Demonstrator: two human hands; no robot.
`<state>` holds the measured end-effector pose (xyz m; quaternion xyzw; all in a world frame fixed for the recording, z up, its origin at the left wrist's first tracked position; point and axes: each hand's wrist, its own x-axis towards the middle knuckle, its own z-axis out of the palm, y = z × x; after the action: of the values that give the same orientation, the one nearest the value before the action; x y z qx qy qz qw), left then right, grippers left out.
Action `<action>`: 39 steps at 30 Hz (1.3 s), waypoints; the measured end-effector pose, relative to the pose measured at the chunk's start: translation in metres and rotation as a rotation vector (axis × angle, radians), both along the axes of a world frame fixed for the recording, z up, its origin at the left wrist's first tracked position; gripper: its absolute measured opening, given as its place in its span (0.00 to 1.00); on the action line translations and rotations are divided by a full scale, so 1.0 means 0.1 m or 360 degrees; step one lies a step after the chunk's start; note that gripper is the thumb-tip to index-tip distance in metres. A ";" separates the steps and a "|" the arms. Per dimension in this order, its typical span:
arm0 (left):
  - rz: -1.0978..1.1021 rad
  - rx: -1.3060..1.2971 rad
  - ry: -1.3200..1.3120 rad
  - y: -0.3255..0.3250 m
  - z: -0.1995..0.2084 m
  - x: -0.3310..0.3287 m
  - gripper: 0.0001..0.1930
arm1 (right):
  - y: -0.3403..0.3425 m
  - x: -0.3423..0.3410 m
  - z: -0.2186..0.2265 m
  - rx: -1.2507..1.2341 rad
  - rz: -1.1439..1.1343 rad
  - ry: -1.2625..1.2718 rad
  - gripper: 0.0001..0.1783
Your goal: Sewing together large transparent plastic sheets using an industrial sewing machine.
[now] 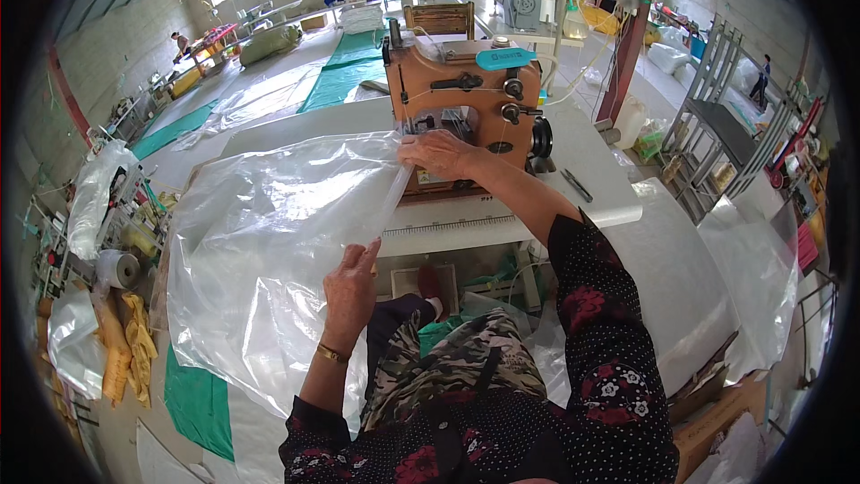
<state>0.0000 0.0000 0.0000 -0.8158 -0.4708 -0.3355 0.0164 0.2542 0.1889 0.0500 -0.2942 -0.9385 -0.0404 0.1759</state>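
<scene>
A large sheet of clear plastic (269, 215) spreads over the left part of the white sewing table and hangs off its front edge. Its folded right edge runs up to the brown sewing machine (461, 67). My right hand (439, 154) grips that edge close to the needle area, which the hand partly hides. Lower down, my left hand (350, 291) pinches the same edge between thumb and fingers, just off the table's front. A dark pair of thread snips (577, 185) lies right of the machine's handwheel (542, 137).
A measuring scale (457, 224) runs along the table's front edge. More clear plastic (667, 278) covers a surface at the right, near a grey metal rack (721, 130). At the left stand a plastic roll (116, 267) and crumpled yellow material (139, 345). Several people work farther off.
</scene>
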 end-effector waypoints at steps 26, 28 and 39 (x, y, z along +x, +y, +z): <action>0.0160 0.0210 0.0405 0.09 0.03 0.21 0.18 | 0.12 -0.06 0.04 -0.0399 -0.0148 0.0135 0.07; 0.0164 0.0180 0.0379 0.11 0.02 0.22 0.18 | 0.10 -0.09 0.05 -0.0353 -0.0130 0.0139 0.07; 0.0009 -0.0012 -0.0242 0.26 -0.04 0.13 0.08 | -0.13 -0.01 -0.04 0.0629 -0.0011 -0.0257 0.10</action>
<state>0.0126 0.0256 -0.0041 -0.7867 -0.4743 -0.3946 -0.0215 0.2534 0.1758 0.0458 -0.2531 -0.9224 -0.2477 0.1544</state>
